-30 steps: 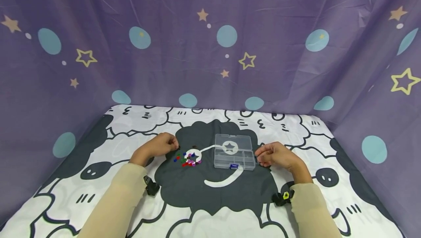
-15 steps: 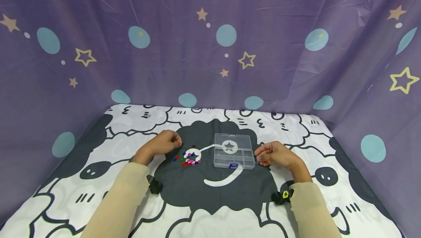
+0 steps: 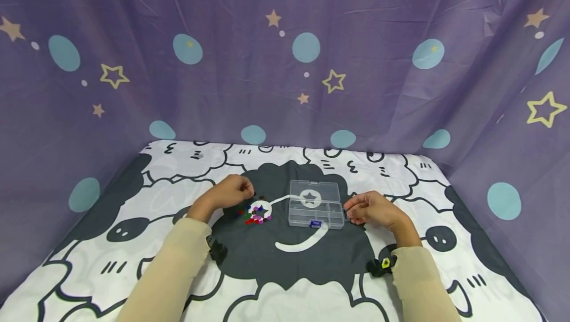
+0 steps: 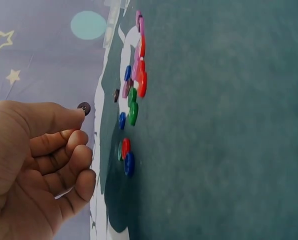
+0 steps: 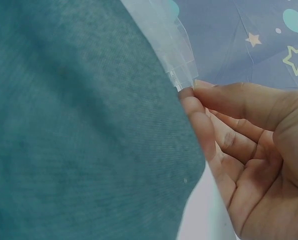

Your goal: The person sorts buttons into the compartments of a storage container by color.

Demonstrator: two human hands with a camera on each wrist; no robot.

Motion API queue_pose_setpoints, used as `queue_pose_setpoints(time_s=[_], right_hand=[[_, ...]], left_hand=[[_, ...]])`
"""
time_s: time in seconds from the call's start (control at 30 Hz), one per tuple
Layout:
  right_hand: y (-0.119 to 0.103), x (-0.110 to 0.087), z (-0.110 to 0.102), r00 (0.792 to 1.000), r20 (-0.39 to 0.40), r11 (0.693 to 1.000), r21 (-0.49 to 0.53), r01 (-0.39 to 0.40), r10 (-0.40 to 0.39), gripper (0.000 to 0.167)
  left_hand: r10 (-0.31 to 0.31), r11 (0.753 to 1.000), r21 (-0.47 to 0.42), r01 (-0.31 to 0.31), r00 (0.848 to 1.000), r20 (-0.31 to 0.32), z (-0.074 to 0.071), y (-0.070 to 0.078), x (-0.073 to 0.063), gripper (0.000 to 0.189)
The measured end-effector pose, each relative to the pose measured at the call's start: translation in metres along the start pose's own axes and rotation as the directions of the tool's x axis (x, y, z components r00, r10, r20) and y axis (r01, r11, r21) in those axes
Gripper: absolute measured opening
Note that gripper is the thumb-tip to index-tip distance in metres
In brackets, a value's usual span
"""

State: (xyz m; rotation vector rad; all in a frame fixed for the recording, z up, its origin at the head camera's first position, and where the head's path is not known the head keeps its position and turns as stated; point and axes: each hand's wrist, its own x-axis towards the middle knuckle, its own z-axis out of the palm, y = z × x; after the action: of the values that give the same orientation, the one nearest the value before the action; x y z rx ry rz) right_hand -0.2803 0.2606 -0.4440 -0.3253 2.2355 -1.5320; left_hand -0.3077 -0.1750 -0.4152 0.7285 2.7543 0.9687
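My left hand [image 3: 228, 191] hovers just beyond the loose buttons. In the left wrist view it pinches a dark brown button [image 4: 84, 107] at the thumb tip, with the other fingers loosely curled. Below it on the cloth lie several small round buttons, among them a red button [image 4: 126, 148], a green button [image 4: 133, 114] and a blue button [image 4: 129, 164]. To the right stands a clear plastic compartment box [image 3: 299, 222], its lid [image 3: 327, 191] folded back. My right hand [image 3: 374, 210] pinches the box's right edge between thumb and fingers; the exact contact is partly hidden.
A tablecloth [image 3: 303, 270] with black and white cartoon sheep covers the table. Purple curtains [image 3: 231, 94] with stars and ovals enclose the back and sides. A black wrist device [image 3: 216, 251] sits under the left forearm, another black wrist device [image 3: 380, 266] beside the right.
My left hand has moved right, along the far side of the scattered buttons toward the box, carrying the dark button. The right hand and the box have stayed in place.
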Motion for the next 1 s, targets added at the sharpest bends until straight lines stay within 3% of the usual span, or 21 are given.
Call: queue_pose_setpoints(time_s=[0.37, 0.8, 1.0], right_hand=[[-0.002, -0.002, 0.000, 1.000, 0.009, 1.000, 0.004, 0.006, -0.006, 0.023], [-0.001, -0.002, 0.000, 1.000, 0.010, 1.000, 0.010, 0.009, -0.009, 0.023], [-0.001, -0.001, -0.001, 1.000, 0.010, 1.000, 0.005, 0.011, -0.011, 0.022]], left_hand=[[0.022, 1.000, -0.022, -0.022, 1.000, 0.021, 0.006, 0.013, 0.007, 0.014], [0.091, 0.996, 0.009, -0.091, 0.996, 0.014, 0.014, 0.025, 0.019, 0.015], [0.086, 0.996, 0.013, -0.086, 0.996, 0.026, 0.017, 0.032, 0.024, 0.015]])
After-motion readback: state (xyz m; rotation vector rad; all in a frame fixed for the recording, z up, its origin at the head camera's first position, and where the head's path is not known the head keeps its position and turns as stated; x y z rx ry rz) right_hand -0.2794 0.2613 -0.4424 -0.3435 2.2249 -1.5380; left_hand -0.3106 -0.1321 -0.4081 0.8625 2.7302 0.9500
